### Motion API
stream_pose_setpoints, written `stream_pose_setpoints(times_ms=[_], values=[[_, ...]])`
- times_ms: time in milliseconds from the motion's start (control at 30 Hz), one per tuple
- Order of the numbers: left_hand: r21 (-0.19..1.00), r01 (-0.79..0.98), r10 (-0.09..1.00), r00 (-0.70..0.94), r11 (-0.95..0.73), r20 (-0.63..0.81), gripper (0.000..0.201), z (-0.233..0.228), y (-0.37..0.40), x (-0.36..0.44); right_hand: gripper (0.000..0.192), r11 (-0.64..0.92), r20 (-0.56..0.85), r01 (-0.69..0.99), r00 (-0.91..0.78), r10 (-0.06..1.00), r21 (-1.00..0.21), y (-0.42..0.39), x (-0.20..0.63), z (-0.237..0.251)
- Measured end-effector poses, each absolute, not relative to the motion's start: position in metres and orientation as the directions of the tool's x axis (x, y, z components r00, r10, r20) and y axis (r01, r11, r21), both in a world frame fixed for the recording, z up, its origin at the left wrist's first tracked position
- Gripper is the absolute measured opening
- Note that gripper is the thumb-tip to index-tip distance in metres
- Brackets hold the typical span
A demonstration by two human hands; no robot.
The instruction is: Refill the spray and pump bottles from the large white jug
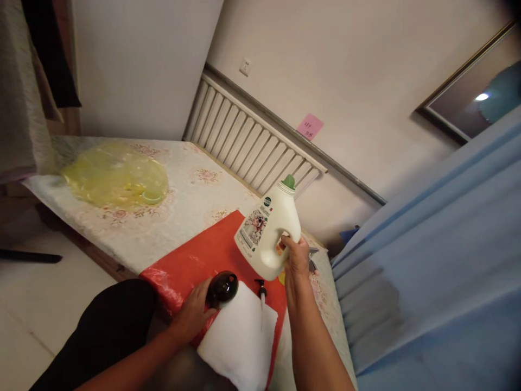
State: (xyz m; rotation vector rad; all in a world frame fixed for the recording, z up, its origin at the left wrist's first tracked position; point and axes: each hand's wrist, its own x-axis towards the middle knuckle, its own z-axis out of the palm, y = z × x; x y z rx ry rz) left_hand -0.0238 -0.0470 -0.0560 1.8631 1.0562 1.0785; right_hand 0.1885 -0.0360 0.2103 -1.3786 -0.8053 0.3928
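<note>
Low in the frame, my left hand [194, 314] is wrapped on a dark brown round glass bottle [222, 288], steadying it beside a folded white cloth [240, 339] on the red plastic sheet [195, 260] — spill cover, I judge. My right hand [296, 259] is clamped on the handle of a white plastic detergent jug with a green cap [266, 231], held lifted and tilted at centre. A small black pump head [260, 285] lies beside the cloth. Upper left, a crumpled yellow plastic bag [116, 174] rests on the floral tabletop [191, 195].
</note>
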Motion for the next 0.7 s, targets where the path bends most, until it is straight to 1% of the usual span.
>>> stream_pose_setpoints(times_ms=[133,400,567,700], values=[[0.873,0.291,0.905,0.296,-0.391,0.306,0.076,-0.051,-0.047,-0.023,0.016,0.093,0.245,0.254,0.671,0.699,-0.963,-0.073,0.204,0.21],[0.879,0.342,0.929,0.279,-0.332,0.242,0.082,-0.039,-0.046,-0.018,0.019,-0.06,0.171,0.312,0.658,0.733,-0.948,-0.139,0.218,0.208],[0.889,0.35,0.942,0.262,-0.296,0.21,0.084,-0.035,-0.046,-0.013,0.02,-0.099,0.15,0.338,0.636,0.757,-0.936,-0.163,0.217,0.204],[0.895,0.335,0.943,0.252,-0.295,0.216,0.084,-0.03,-0.052,-0.009,0.022,-0.157,0.103,0.358,0.609,0.787,-0.92,-0.176,0.212,0.203]])
